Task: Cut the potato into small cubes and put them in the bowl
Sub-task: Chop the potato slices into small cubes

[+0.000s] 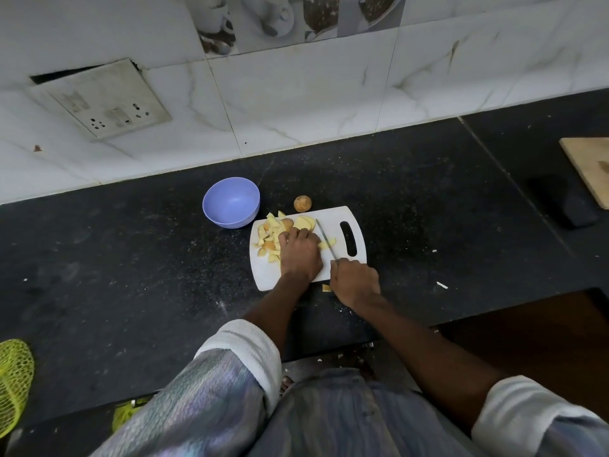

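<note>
Sleeves: your two rolled-up sleeves, the left one [230,384] and the right one [534,420], lay nearest the camera, both forearms reaching forward over the dark countertop [131,275].
Left hand: your left hand [299,255] rested palm-down on the white cutting board [290,278], fingers bent over the potato pieces [272,237]; you could not tell from this angle how firmly it gripped what lay beneath it.
Right hand: your right hand [354,280] was curled round the handle of the knife [325,238] at the board's near edge.
Knife: its blade ran away from you across the board, just beside your left hand's fingers, its edge on a pale slice.
Potato pieces: the cut chunks lay heaped on the left part of the board, some showing brown skin, with larger slices at the far edge.
Stray piece: one small yellow piece [326,287] lay off the board on the countertop, between your two wrists.
Whole potato: a small unpeeled potato [302,203] sat on the countertop, just beyond the board's far edge.
Bowl: the lilac bowl [231,202] stood just beside the board's far left corner, with no potato visible inside.
Surroundings: a wooden board [590,166] lay well apart at the right; a switch plate [99,100] was set in the marbled wall tiles.
</note>
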